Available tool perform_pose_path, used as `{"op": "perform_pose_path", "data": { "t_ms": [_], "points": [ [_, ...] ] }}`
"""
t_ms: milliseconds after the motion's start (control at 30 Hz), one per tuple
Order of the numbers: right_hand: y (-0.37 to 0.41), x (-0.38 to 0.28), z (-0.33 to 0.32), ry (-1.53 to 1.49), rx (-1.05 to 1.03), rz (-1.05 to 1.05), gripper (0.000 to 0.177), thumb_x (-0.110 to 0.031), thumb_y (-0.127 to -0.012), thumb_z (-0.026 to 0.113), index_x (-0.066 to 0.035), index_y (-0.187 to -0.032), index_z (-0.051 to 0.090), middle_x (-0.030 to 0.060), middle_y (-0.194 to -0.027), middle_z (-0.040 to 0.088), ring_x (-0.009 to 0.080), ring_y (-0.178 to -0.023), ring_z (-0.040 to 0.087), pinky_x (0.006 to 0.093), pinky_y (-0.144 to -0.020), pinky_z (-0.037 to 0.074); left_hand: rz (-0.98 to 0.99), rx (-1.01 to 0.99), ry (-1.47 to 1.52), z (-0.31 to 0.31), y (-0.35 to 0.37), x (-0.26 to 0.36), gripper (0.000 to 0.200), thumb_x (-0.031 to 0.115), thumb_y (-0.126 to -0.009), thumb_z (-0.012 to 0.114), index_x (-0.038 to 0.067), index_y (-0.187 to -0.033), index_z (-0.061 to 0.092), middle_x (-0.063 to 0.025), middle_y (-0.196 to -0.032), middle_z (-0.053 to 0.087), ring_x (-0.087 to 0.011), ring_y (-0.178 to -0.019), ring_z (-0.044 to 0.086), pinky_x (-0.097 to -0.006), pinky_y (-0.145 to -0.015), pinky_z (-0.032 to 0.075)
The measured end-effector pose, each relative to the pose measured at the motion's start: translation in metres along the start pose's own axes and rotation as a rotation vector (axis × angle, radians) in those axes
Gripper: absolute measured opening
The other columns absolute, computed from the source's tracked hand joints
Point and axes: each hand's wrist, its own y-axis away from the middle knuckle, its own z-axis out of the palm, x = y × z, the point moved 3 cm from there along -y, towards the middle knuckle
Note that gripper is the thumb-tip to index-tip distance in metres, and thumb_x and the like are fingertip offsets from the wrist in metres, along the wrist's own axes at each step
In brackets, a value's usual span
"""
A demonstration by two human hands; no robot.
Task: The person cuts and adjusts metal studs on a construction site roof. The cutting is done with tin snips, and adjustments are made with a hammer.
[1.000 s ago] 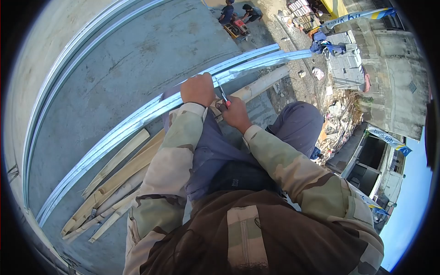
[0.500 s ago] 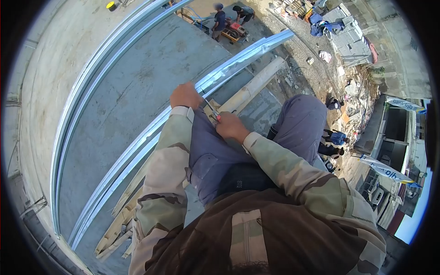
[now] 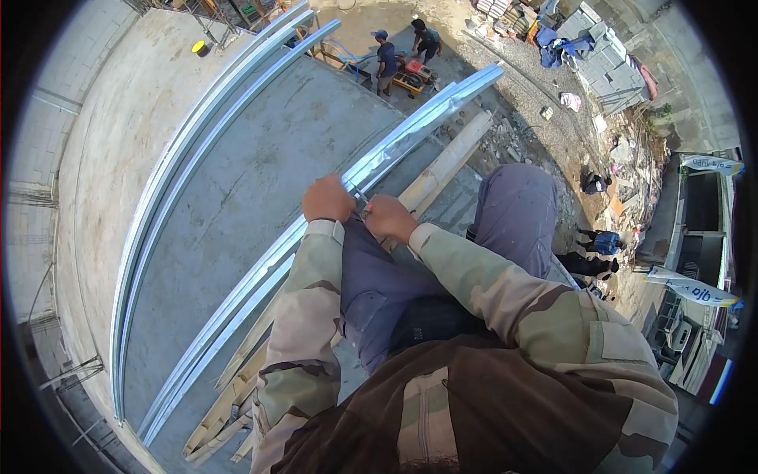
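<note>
My left hand [image 3: 328,198] is closed on the edge of a long, shiny galvanized metal channel [image 3: 422,118], which runs diagonally across the view. Close beside it, my right hand [image 3: 389,219] is wrapped around a hand tool [image 3: 368,207] with a red grip and a thin metal shaft. The shaft points at the channel next to my left fingers. The tool's kind is hard to make out, as my right fingers cover much of it. Both hands are above my left thigh [image 3: 379,268], close to the channel.
More metal channels [image 3: 170,154] lie to the left on the concrete slab [image 3: 237,166]. Wooden boards [image 3: 446,162] lie beneath and beside me. Two people [image 3: 385,63] stand near a red machine [image 3: 414,75] at the slab's far edge. Rubble [image 3: 624,166] and other people [image 3: 604,241] are at right.
My right hand has moved up and left, closer to my left hand, with the tool in it. The whole view has shifted slightly.
</note>
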Motion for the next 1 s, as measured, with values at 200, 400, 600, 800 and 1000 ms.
{"op": "perform_pose_path", "data": {
  "t_ms": [200, 400, 600, 800, 1000],
  "points": [
    [0.016, 0.005, 0.004, -0.010, 0.165, -0.021, 0.032, -0.020, -0.082, 0.069, 0.008, -0.097, 0.072, 0.0332, -0.107, 0.067, 0.0437, -0.103, 0.068, 0.0472, -0.091, 0.055, -0.003, 0.047, -0.029, -0.004, 0.012, 0.006, 0.032, 0.024, -0.070, 0.079, 0.006, -0.096, 0.074, -0.0199, -0.095, 0.074, -0.0394, -0.092, 0.071, -0.0481, -0.082, 0.058],
    [0.019, 0.002, -0.001, 0.045, 0.025, 0.007, 0.042, -0.026, -0.081, 0.074, 0.009, -0.104, 0.068, 0.0318, -0.110, 0.067, 0.0446, -0.106, 0.067, 0.0472, -0.092, 0.054, 0.023, 0.096, -0.019, -0.001, 0.013, 0.007, 0.027, 0.022, -0.072, 0.078, 0.007, -0.095, 0.073, -0.0194, -0.095, 0.074, -0.0402, -0.092, 0.071, -0.0491, -0.079, 0.058],
    [0.023, 0.008, -0.002, -0.039, 0.002, 0.170, 0.040, -0.028, -0.084, 0.074, 0.006, -0.105, 0.069, 0.0306, -0.111, 0.069, 0.0441, -0.111, 0.066, 0.0466, -0.094, 0.054, 0.007, 0.109, -0.025, 0.001, 0.014, 0.006, 0.028, 0.021, -0.073, 0.078, 0.006, -0.095, 0.071, -0.0207, -0.093, 0.073, -0.0405, -0.091, 0.071, -0.0497, -0.079, 0.058],
    [0.020, 0.015, 0.010, -0.108, 0.134, 0.089, 0.032, -0.027, -0.084, 0.076, 0.000, -0.100, 0.070, 0.0274, -0.101, 0.070, 0.0445, -0.099, 0.068, 0.0502, -0.085, 0.054, 0.034, 0.129, -0.044, 0.008, 0.017, 0.004, 0.025, 0.019, -0.074, 0.077, 0.006, -0.095, 0.070, -0.0211, -0.090, 0.073, -0.0406, -0.088, 0.071, -0.0498, -0.076, 0.058],
    [0.001, 0.024, 0.028, -0.181, 0.327, -0.150, 0.027, -0.024, -0.086, 0.072, 0.001, -0.094, 0.068, 0.0276, -0.085, 0.068, 0.0466, -0.085, 0.067, 0.0543, -0.077, 0.052, 0.011, 0.188, -0.068, 0.013, 0.017, 0.000, 0.027, 0.020, -0.073, 0.077, 0.007, -0.096, 0.070, -0.0202, -0.089, 0.073, -0.0407, -0.086, 0.072, -0.0496, -0.075, 0.058]
  ]
}}
